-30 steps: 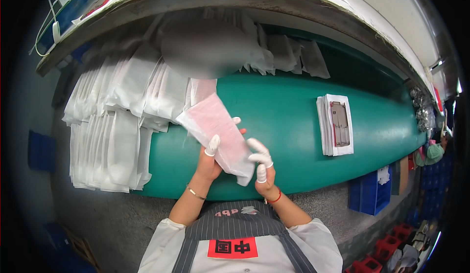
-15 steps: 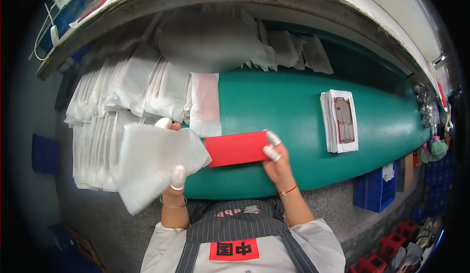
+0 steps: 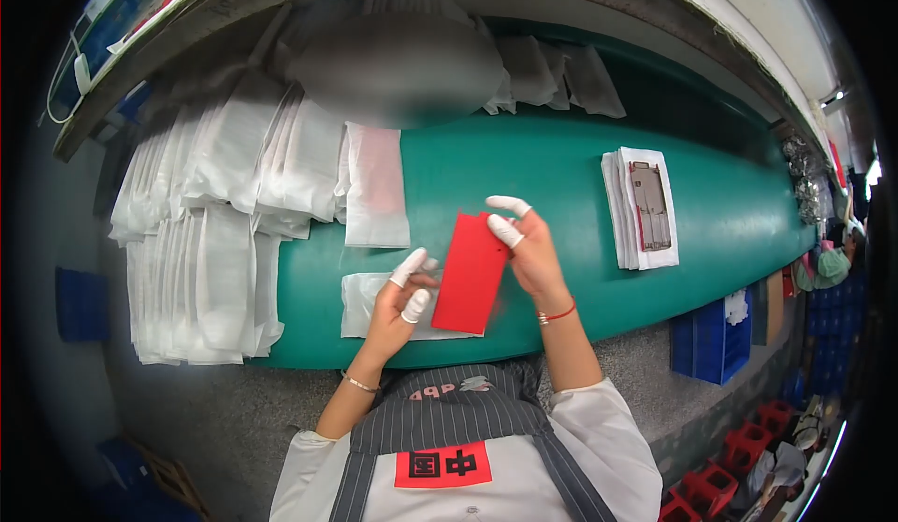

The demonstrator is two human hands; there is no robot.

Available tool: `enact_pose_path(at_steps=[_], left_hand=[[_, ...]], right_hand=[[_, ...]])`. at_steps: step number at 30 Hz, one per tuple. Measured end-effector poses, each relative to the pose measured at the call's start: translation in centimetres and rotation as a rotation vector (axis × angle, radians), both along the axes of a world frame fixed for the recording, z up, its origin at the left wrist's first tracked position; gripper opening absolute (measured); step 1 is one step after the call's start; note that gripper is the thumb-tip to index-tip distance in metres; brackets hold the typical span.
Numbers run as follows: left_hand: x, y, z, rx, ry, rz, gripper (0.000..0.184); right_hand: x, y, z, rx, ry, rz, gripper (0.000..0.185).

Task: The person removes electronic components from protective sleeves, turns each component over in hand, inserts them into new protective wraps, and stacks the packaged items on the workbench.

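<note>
Green tabletop [image 3: 524, 166], white pouches [image 3: 201, 279] in rows along its left. Right hand [image 3: 531, 249] pinches the red panel [image 3: 468, 279] by its top end; panel leans slightly, over a loose white pouch [image 3: 365, 309]. Left hand [image 3: 397, 303] has fingers parted just beside panel's left edge, contact unclear. Brown frame [image 3: 649, 206] lies on a white stack [image 3: 620, 213], table's right side.

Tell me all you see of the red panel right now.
The red panel is a smooth, flat rectangle, its material unclear, with a small dark spot near its right edge. Slanted, it is held at its far end by the right grip, partly hiding a white sleeve. The left grip is beside it; contact is unclear.
</note>
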State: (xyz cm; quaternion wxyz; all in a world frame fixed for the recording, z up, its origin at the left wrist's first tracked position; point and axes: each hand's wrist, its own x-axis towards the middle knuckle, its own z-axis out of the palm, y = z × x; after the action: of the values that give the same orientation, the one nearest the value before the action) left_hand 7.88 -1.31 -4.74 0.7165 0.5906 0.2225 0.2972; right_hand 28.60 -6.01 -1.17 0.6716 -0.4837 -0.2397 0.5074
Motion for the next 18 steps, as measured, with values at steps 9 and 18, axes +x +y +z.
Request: enact_pose_path(at_steps=[9,18], left_hand=[[0.2,0.5,-0.6,-0.204,-0.008,0.227,0.044],[0.1,0.6,-0.7,-0.261,-0.052,0.246,0.045]], right_hand=[[-4.3,-0.4,-1.4,-0.102,-0.036,0.056,0.037],[-6.3,-2.0,-3.2,-0.127,0.099,0.036,0.021]])
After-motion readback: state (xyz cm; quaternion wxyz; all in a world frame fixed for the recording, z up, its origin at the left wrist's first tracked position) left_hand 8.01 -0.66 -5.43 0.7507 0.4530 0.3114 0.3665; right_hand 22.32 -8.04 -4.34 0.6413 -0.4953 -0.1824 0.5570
